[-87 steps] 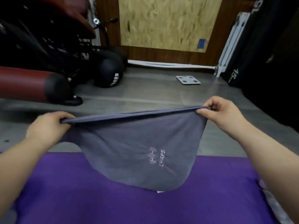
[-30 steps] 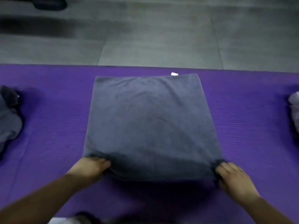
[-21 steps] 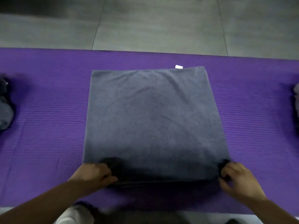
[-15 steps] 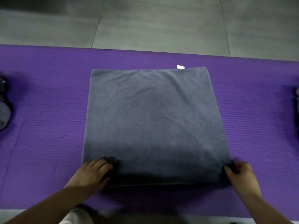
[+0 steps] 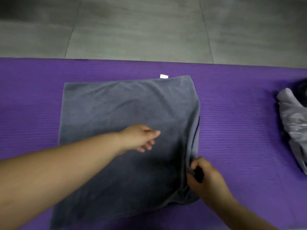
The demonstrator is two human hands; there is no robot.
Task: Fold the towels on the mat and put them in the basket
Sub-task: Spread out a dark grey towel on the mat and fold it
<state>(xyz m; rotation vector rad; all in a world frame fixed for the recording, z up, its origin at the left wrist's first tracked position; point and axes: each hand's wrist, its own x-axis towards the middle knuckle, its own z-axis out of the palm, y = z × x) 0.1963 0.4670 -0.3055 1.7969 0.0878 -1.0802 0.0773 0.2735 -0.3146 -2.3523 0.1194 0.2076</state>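
A dark grey towel (image 5: 116, 113), folded once into a rough square, lies flat on the purple mat (image 5: 240, 138). A small white tag sticks out at its far edge. My left hand (image 5: 141, 138) reaches across the middle of the towel with loosely extended fingers and holds nothing. My right hand (image 5: 201, 175) grips the towel's right edge near the close corner, and that edge is bunched and lifted slightly. No basket is in view.
A crumpled light grey towel (image 5: 294, 122) lies on the mat at the right edge, next to a dark object. Beyond the mat's far edge is grey tiled floor (image 5: 149, 30).
My left hand let go of the near left corner and moved out over the towel's middle. My right hand shifted from the near right corner up onto the right edge and lifted it.
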